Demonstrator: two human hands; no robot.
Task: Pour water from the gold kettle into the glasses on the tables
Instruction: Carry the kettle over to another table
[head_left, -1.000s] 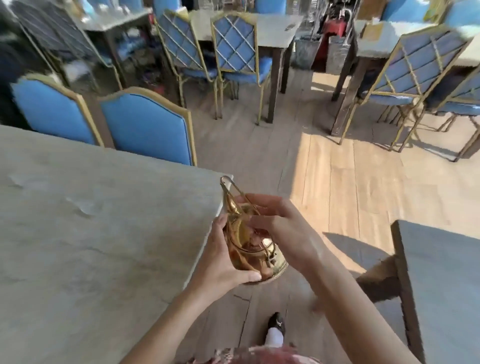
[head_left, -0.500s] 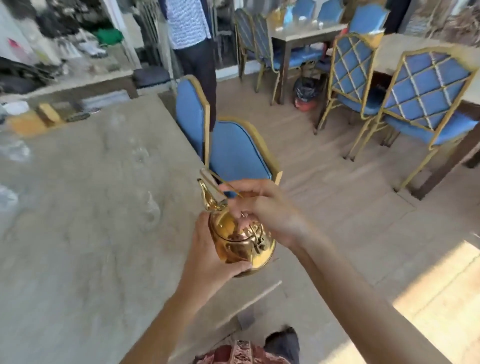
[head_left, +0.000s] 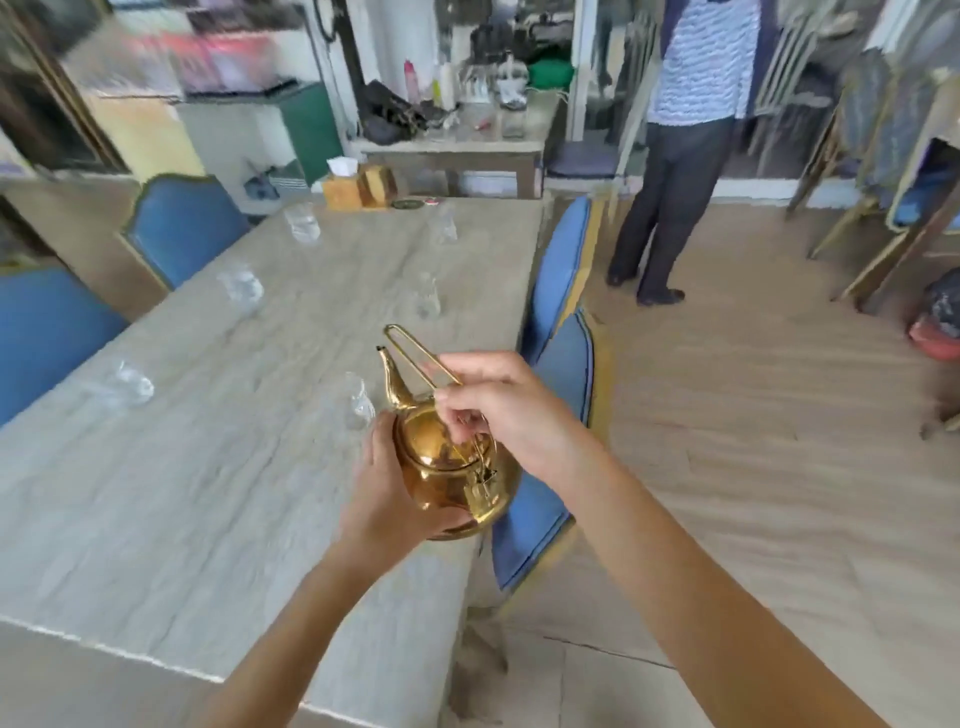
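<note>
A shiny gold kettle (head_left: 447, 467) hangs over the right edge of a long grey table (head_left: 208, 467), its spout pointing away from me. My left hand (head_left: 387, 486) cups the kettle's left side and underside. My right hand (head_left: 498, 410) grips the thin wire handle above the lid. Several clear glasses stand on the table: one (head_left: 358, 402) just left of the spout, one (head_left: 427, 296) farther along the right side, one (head_left: 241, 286) mid-left, one (head_left: 127, 384) at the near left, and two more at the far end.
Blue gold-framed chairs (head_left: 561, 395) line the table's right side, others (head_left: 182, 223) the left. A person (head_left: 680, 156) stands on the wooden floor beyond the far right corner. A tissue box (head_left: 343, 187) sits at the table's far end, with a cluttered side table (head_left: 457, 145) behind.
The view has swung left along the long table, bringing the glasses into sight. Both hands keep the same hold on the kettle, now above the table's right edge near a glass.
</note>
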